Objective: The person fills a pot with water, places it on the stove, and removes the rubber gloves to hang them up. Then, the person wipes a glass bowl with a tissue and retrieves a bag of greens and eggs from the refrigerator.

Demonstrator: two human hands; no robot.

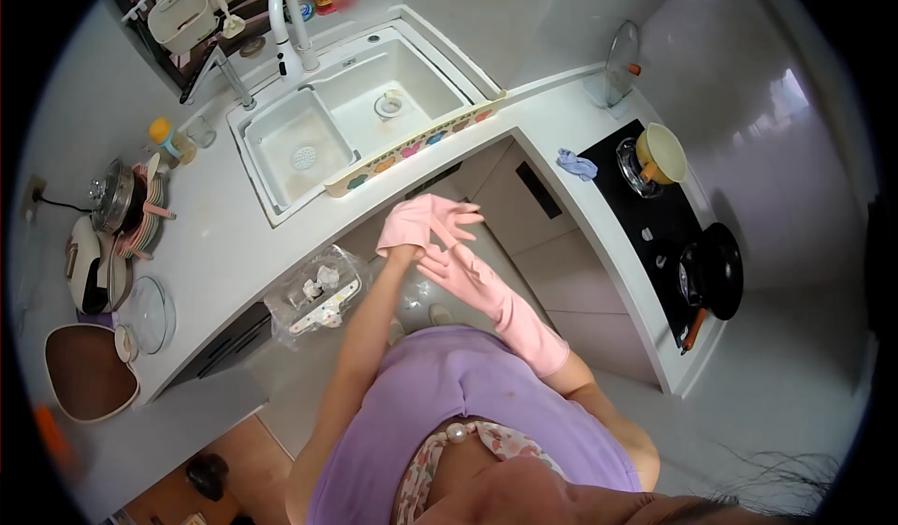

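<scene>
Pink rubber gloves cover both hands in front of the purple apron (440, 366). My left hand (432, 221) has its glove only partway down, the cuff bunched around the wrist, fingers stretched apart toward the right. A long pink glove reaches far up the forearm on my right hand (458, 271). The right thumb and fingers close on the left glove near its cuff. Just below the hands, a waste bin (327, 308) lined with a clear bag holds crumpled white paper.
Ahead is a white double sink (299, 151) with a tall faucet (285, 29). On the right, a black hob (655, 216) carries a yellow pot (662, 154) and a black pan (720, 268). A blue cloth (576, 164) lies beside it. Dishes and a glass lid (150, 315) line the left counter.
</scene>
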